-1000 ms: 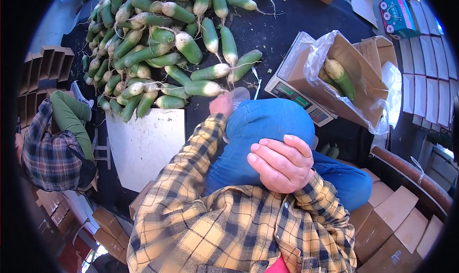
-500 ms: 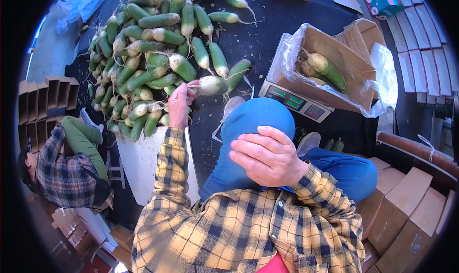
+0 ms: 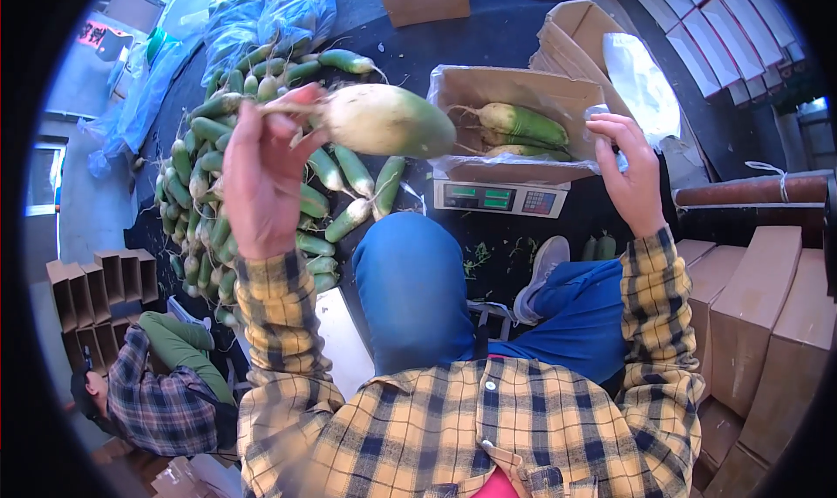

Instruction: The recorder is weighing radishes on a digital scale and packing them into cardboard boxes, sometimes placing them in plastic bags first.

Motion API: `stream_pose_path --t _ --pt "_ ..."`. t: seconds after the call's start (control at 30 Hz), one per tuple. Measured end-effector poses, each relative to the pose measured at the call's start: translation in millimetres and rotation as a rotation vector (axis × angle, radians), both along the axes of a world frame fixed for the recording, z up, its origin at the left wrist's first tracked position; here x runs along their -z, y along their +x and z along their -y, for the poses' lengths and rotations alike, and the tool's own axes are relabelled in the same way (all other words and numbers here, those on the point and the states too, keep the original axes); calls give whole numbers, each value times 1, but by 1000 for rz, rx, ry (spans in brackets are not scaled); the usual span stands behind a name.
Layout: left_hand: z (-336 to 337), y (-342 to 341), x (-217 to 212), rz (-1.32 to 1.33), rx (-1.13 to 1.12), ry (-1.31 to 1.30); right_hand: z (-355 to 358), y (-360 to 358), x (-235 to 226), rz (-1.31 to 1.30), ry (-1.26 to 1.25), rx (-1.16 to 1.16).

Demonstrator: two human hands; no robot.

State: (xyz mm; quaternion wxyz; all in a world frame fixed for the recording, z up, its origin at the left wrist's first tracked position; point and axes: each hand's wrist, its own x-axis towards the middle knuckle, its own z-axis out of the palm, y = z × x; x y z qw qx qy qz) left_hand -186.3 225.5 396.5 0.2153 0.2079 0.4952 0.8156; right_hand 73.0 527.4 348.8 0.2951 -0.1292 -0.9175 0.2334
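Head view: the left hand (image 3: 272,162) has one green-and-white radish (image 3: 384,121) pinched by its root, the body sticking out to that hand's right. Radish pile (image 3: 196,206) is spread beneath and beyond it. Right hand (image 3: 629,171) is at the edge of the lined cardboard box (image 3: 540,92) — can't tell if it's gripping. Boxed radishes (image 3: 523,125) lie just left of that hand, scale (image 3: 501,198) underneath.

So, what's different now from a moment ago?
The left hand has taken a radish by its root and lifted it from the pile toward the carton. The right hand has moved from the knee to the carton's right edge. The carton stays on the scale, radishes inside.
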Motion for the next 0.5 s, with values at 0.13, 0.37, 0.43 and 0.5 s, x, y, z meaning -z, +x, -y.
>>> stream_pose_path --t 0.13,0.37,0.43,0.5 --pt "-70 6 12 -10 228 -57 -13 7 25 127 75 59" --pt "-130 -5 58 -109 382 -228 -16 5 35 308 157 51" --pt "-138 -11 73 -117 419 -275 -16 4 33 360 104 41" --pt "-145 -16 88 -121 446 -411 -17 5 34 365 108 42"
